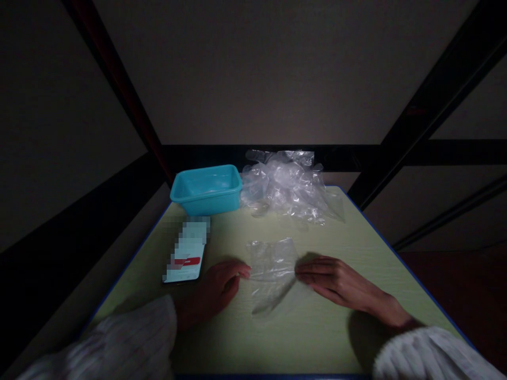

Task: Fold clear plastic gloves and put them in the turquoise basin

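Observation:
A clear plastic glove (273, 264) lies on the pale table between my hands, its upper part folded over in a flat rectangle. My left hand (219, 287) is at its left edge, with fingers curled and the fingertips pressed together at the plastic. At the right edge rests my right hand (336, 279), palm down, its fingers together and their tips on the plastic. Behind them, a heap of crumpled clear plastic gloves (289, 182) sits at the table's far side.
A blue basket (212, 203) stands at the far left of the table (328, 343), beside the heap. A phone (188, 250) with a lit, partly blurred screen lies nearer, left of the glove. A wall rises behind the table.

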### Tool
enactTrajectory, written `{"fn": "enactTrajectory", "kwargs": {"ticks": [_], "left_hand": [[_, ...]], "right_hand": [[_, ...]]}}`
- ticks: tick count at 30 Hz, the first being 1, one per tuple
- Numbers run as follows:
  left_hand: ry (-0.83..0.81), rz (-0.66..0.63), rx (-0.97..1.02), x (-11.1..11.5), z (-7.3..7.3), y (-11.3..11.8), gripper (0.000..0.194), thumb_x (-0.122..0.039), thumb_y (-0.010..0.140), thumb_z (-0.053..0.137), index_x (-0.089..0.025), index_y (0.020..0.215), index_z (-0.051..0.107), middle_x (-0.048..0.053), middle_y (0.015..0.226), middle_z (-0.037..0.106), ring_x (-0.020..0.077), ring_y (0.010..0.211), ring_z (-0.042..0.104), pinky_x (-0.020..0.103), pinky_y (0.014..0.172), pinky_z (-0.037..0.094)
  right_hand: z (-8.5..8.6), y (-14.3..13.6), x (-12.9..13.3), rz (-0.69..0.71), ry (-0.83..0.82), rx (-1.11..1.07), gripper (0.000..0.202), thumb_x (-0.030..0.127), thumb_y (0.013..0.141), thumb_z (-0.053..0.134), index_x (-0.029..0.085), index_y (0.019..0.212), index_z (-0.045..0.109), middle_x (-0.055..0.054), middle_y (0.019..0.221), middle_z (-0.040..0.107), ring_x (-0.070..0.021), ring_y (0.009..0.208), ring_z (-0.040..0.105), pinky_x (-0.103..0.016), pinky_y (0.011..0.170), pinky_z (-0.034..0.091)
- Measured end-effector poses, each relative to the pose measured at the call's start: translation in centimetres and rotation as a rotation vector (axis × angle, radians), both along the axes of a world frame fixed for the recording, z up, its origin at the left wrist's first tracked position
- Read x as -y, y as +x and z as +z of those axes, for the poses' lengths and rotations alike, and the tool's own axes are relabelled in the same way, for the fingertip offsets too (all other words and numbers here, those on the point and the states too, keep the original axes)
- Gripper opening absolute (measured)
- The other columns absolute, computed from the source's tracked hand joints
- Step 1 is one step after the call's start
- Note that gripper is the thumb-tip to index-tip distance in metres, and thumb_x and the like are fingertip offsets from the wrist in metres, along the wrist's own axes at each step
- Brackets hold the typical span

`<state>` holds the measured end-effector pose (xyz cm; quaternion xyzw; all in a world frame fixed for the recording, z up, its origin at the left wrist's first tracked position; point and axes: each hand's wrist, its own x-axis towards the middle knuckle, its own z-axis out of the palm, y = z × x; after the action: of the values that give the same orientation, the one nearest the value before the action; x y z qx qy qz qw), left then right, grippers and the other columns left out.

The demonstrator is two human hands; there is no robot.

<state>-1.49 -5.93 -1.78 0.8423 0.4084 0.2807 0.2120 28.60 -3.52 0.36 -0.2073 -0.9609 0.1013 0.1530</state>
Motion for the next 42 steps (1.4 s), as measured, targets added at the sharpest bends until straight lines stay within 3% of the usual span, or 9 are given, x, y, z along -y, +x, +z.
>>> {"fn": "enactTrajectory", "kwargs": {"ticks": [9, 14, 17, 20, 23, 27, 33, 42], "left_hand": [[-0.058, 0.059, 0.033, -0.2, 0.0, 0.4, 0.026, -0.007, 0.075, 0.04, -0.017, 0.088, 0.06, 0.004, 0.084, 0.068, 0.0166, 0.078, 0.063, 0.029, 0.072, 0.051], [-0.097, 0.091, 0.045, -0.4, 0.2, 0.5, 0.025, -0.007, 0.076, 0.04, -0.016, 0.085, 0.061, 0.005, 0.082, 0.069, 0.0169, 0.076, 0.065, 0.03, 0.071, 0.052], [-0.133, 0.108, 0.076, -0.6, 0.1, 0.6, 0.025, -0.006, 0.075, 0.041, -0.017, 0.083, 0.062, 0.004, 0.082, 0.071, 0.0168, 0.077, 0.066, 0.029, 0.071, 0.052], [-0.158, 0.113, 0.123, -0.8, -0.1, 0.5, 0.027, -0.005, 0.074, 0.041, -0.017, 0.083, 0.063, 0.004, 0.081, 0.071, 0.0169, 0.078, 0.067, 0.029, 0.071, 0.053], [-0.172, 0.122, 0.18, -1.2, -0.3, 0.5, 0.026, -0.003, 0.071, 0.041, -0.017, 0.077, 0.063, 0.004, 0.081, 0.071, 0.0168, 0.078, 0.067, 0.029, 0.072, 0.054], [-0.191, 0.102, 0.26, -1.7, -0.5, 0.4, 0.023, -0.002, 0.07, 0.041, -0.017, 0.064, 0.057, 0.006, 0.085, 0.069, 0.0162, 0.079, 0.066, 0.026, 0.068, 0.054], [-0.319, 0.137, 0.397, -1.7, -0.9, 0.5, 0.029, -0.003, 0.069, 0.042, -0.018, 0.091, 0.054, 0.002, 0.084, 0.064, 0.0123, 0.065, 0.065, 0.024, 0.06, 0.053], [-0.339, 0.175, 0.448, -1.8, -1.5, 0.7, 0.034, -0.004, 0.068, 0.045, -0.021, 0.098, 0.045, 0.001, 0.092, 0.059, 0.011, 0.061, 0.065, 0.023, 0.054, 0.049]], "right_hand": [[0.2, 0.1, -0.1, -0.044, -0.05, 0.012, 0.034, 0.026, 0.097, 0.031, 0.016, 0.11, 0.061, -0.01, 0.101, 0.069, -0.0199, 0.094, 0.063, -0.038, 0.082, 0.052], [0.3, -0.1, -0.2, -0.11, -0.149, 0.005, 0.04, 0.034, 0.098, 0.028, 0.015, 0.1, 0.063, -0.009, 0.092, 0.068, -0.0189, 0.085, 0.064, -0.033, 0.075, 0.051], [0.5, -0.5, -0.6, -0.208, -0.243, -0.014, 0.047, 0.042, 0.097, 0.027, 0.016, 0.079, 0.062, -0.006, 0.073, 0.063, -0.0164, 0.069, 0.06, -0.028, 0.063, 0.047], [0.7, -1.1, -1.1, -0.292, -0.384, -0.056, 0.051, 0.05, 0.094, 0.029, 0.018, 0.062, 0.052, 0.001, 0.056, 0.049, -0.0124, 0.053, 0.049, -0.025, 0.051, 0.038], [0.8, -1.6, -1.6, -0.345, -0.566, -0.131, 0.05, 0.056, 0.09, 0.034, 0.018, 0.06, 0.048, 0.005, 0.052, 0.038, -0.0108, 0.049, 0.039, -0.024, 0.047, 0.032], [0.9, -2.2, -2.4, -0.378, -0.703, -0.193, 0.048, 0.059, 0.085, 0.038, 0.019, 0.061, 0.045, 0.005, 0.055, 0.036, -0.0109, 0.051, 0.036, -0.024, 0.049, 0.031], [0.1, -2.9, -3.3, -0.477, -0.732, -0.254, 0.046, 0.057, 0.08, 0.042, 0.019, 0.057, 0.042, 0.004, 0.052, 0.037, -0.01, 0.049, 0.034, -0.023, 0.047, 0.028], [-1.3, -3.1, -3.6, -0.589, -0.659, -0.322, 0.032, 0.044, 0.077, 0.044, 0.018, 0.059, 0.046, 0.002, 0.051, 0.045, -0.01, 0.046, 0.037, -0.023, 0.046, 0.028]]}}
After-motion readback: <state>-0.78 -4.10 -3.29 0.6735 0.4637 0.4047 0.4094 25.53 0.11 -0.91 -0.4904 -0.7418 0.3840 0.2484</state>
